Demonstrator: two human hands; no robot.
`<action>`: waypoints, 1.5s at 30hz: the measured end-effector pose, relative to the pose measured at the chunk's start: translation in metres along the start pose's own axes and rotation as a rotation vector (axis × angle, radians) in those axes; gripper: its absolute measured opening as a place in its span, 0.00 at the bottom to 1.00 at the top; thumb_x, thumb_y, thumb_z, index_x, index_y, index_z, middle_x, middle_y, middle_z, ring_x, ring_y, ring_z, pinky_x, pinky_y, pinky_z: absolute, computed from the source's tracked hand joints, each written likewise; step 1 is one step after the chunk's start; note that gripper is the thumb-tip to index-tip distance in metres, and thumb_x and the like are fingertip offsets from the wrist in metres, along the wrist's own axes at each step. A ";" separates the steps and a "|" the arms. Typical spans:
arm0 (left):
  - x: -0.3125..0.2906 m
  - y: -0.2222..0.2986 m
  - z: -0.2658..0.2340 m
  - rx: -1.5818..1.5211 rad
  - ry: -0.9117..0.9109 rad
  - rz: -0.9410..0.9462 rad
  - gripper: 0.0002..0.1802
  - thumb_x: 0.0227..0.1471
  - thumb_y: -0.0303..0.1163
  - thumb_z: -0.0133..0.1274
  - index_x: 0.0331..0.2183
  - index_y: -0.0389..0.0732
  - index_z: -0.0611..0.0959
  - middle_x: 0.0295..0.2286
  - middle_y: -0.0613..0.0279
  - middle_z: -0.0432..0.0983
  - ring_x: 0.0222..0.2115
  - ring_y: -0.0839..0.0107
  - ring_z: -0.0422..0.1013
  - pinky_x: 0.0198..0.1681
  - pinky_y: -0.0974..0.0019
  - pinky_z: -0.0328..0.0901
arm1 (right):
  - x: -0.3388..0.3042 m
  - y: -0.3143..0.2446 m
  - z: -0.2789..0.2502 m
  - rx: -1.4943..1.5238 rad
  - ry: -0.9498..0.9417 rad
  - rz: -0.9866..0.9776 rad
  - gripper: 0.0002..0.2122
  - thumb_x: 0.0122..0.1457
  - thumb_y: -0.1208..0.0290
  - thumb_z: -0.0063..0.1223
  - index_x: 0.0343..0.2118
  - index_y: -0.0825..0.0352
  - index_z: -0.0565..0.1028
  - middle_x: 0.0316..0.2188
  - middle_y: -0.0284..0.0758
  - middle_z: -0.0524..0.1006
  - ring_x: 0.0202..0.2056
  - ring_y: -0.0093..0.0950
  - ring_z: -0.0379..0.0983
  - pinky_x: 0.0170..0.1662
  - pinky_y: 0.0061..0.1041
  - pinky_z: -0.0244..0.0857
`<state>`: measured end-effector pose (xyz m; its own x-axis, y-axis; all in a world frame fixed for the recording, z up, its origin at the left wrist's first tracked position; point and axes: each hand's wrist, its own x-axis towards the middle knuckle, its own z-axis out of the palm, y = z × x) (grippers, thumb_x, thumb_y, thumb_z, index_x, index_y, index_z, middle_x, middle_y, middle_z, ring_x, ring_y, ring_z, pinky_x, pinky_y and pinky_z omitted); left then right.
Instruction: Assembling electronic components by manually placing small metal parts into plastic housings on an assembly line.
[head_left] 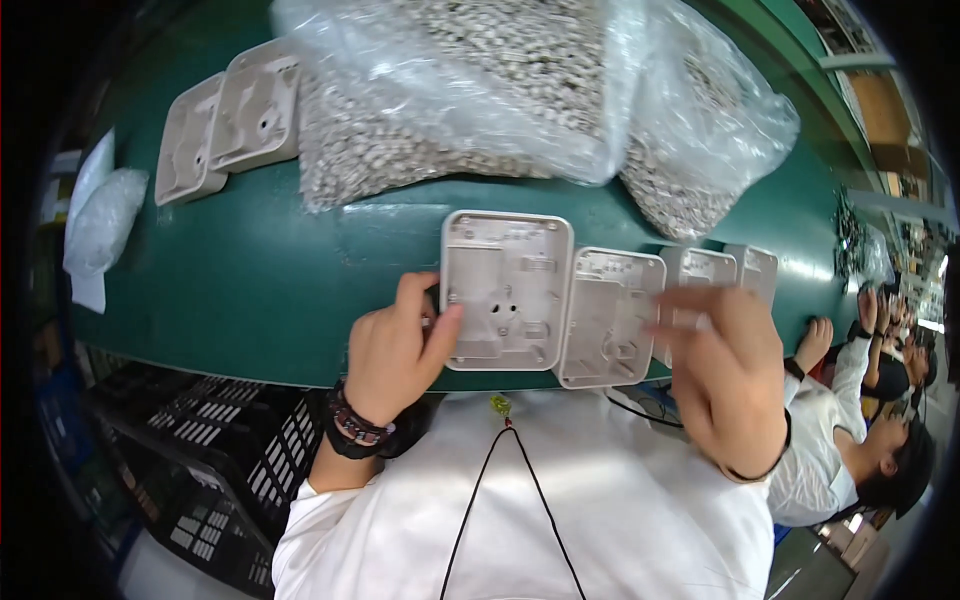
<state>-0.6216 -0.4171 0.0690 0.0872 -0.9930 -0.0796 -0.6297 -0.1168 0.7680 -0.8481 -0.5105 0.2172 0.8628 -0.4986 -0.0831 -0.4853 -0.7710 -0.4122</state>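
Note:
A shallow off-white plastic housing (515, 290) is right in front of me, its open side up, showing molded ribs and two dark holes in its floor. My left hand (392, 345) grips its left wall, thumb over the rim and fingers outside. Against its right side stands a second plastic housing (612, 315), also open side up. Over that one's right edge hovers my right hand (725, 370), its fingers smeared by motion; whether they hold anything cannot be made out. Further right, partly behind this hand, more housings (705, 265) stand in a row.
Large clear plastic bags (470, 100) full of small pale parts fill the back of the green table (260, 290). Two more housings (255, 110) stand at the far left, near a crumpled plastic bag (108, 220). A black crate (215, 450) is below left. Co-workers (830, 430) sit along the right.

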 end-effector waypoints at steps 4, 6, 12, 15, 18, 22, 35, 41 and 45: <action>0.004 0.003 -0.013 0.113 -0.117 0.016 0.12 0.49 0.32 0.49 0.32 0.35 0.67 0.15 0.53 0.70 0.17 0.55 0.69 0.17 0.60 0.61 | -0.059 0.056 0.047 -0.528 0.174 0.692 0.19 0.51 0.71 0.48 0.47 0.66 0.65 0.44 0.45 0.65 0.45 0.44 0.61 0.46 0.37 0.57; 0.005 0.010 -0.013 0.148 -0.199 0.020 0.11 0.49 0.31 0.48 0.31 0.35 0.66 0.15 0.51 0.70 0.17 0.53 0.69 0.18 0.58 0.61 | -0.097 0.093 0.074 -0.564 0.348 0.831 0.20 0.50 0.70 0.50 0.48 0.66 0.65 0.44 0.44 0.65 0.45 0.43 0.61 0.46 0.36 0.57; 0.004 0.027 0.001 -0.026 -0.302 -0.074 0.10 0.53 0.30 0.45 0.31 0.35 0.62 0.16 0.51 0.69 0.17 0.57 0.68 0.19 0.62 0.60 | -0.138 0.116 0.114 -0.402 0.571 0.978 0.23 0.51 0.68 0.52 0.50 0.68 0.63 0.46 0.43 0.64 0.46 0.44 0.60 0.49 0.39 0.54; -0.003 0.034 0.016 -0.174 -0.354 -0.148 0.10 0.54 0.30 0.44 0.32 0.35 0.61 0.16 0.53 0.69 0.17 0.63 0.67 0.20 0.65 0.59 | -0.133 0.109 0.120 -0.394 0.665 1.034 0.25 0.51 0.65 0.51 0.51 0.68 0.62 0.45 0.43 0.64 0.47 0.44 0.60 0.53 0.42 0.49; -0.001 0.042 0.031 -0.304 -0.414 -0.219 0.11 0.55 0.30 0.43 0.34 0.35 0.59 0.16 0.57 0.69 0.17 0.71 0.66 0.21 0.69 0.59 | -0.135 0.105 0.125 -0.376 0.684 0.982 0.24 0.54 0.62 0.47 0.52 0.67 0.61 0.45 0.43 0.64 0.47 0.43 0.60 0.53 0.41 0.49; 0.019 0.056 0.050 -0.394 -0.503 -0.331 0.13 0.55 0.29 0.44 0.36 0.35 0.58 0.21 0.60 0.69 0.20 0.78 0.64 0.24 0.73 0.60 | -0.146 0.124 0.123 -0.337 0.719 0.988 0.24 0.55 0.61 0.45 0.53 0.67 0.60 0.44 0.42 0.65 0.47 0.41 0.61 0.52 0.42 0.49; 0.086 0.138 0.188 -0.774 -0.818 -0.342 0.19 0.53 0.34 0.48 0.36 0.35 0.57 0.23 0.63 0.66 0.21 0.82 0.62 0.23 0.75 0.60 | -0.238 0.281 0.061 -0.267 0.602 0.959 0.21 0.56 0.64 0.44 0.51 0.70 0.62 0.45 0.46 0.65 0.49 0.43 0.60 0.52 0.35 0.53; 0.103 0.145 0.165 -0.858 -0.642 -0.200 0.09 0.56 0.35 0.43 0.36 0.42 0.64 0.21 0.69 0.61 0.17 0.83 0.54 0.17 0.74 0.52 | -0.166 0.222 0.044 -0.385 1.054 0.680 0.16 0.56 0.71 0.44 0.47 0.71 0.67 0.44 0.44 0.68 0.46 0.41 0.63 0.52 0.32 0.53; 0.086 0.136 0.058 -0.429 -0.356 0.336 0.09 0.55 0.35 0.45 0.32 0.39 0.70 0.19 0.66 0.65 0.16 0.77 0.60 0.19 0.71 0.56 | -0.145 0.122 0.083 0.043 0.936 0.411 0.11 0.55 0.78 0.41 0.40 0.72 0.70 0.38 0.42 0.70 0.40 0.39 0.65 0.48 0.32 0.56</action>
<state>-0.7448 -0.5190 0.1299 -0.3685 -0.9276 0.0606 -0.2070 0.1454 0.9675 -1.0205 -0.4994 0.1036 0.1651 -0.8447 0.5091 -0.6977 -0.4649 -0.5451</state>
